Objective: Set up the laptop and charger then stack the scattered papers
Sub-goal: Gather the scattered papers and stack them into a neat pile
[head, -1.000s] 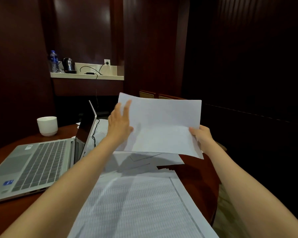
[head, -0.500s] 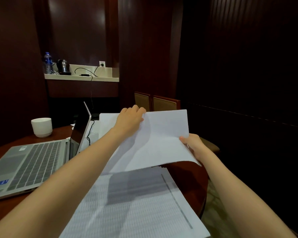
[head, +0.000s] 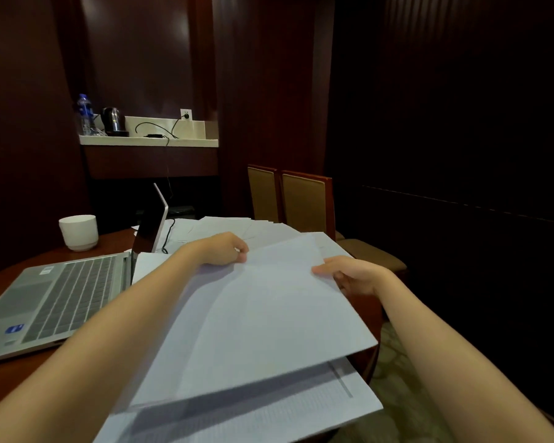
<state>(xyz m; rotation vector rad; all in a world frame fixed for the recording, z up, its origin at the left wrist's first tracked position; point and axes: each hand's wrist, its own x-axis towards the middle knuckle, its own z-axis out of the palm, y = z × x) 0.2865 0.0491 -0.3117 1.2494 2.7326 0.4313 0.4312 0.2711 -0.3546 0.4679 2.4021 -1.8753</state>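
A white sheet of paper hovers nearly flat just above a printed sheet on the round wooden table. My left hand grips the sheet's far left edge with curled fingers. My right hand pinches its far right corner. More loose papers lie scattered behind my hands. An open silver laptop sits at the left, its screen edge-on, with a black charger cable hanging beside the screen.
A white cup stands behind the laptop. Two wooden chairs stand past the table's far edge. A wall shelf carries a water bottle, a kettle and a cable plugged into a socket. Patterned carpet lies at the right.
The sheet has come down from upright to nearly flat over the printed sheet. My left hand went from spread open to curled on the far edge. My view tilted downward.
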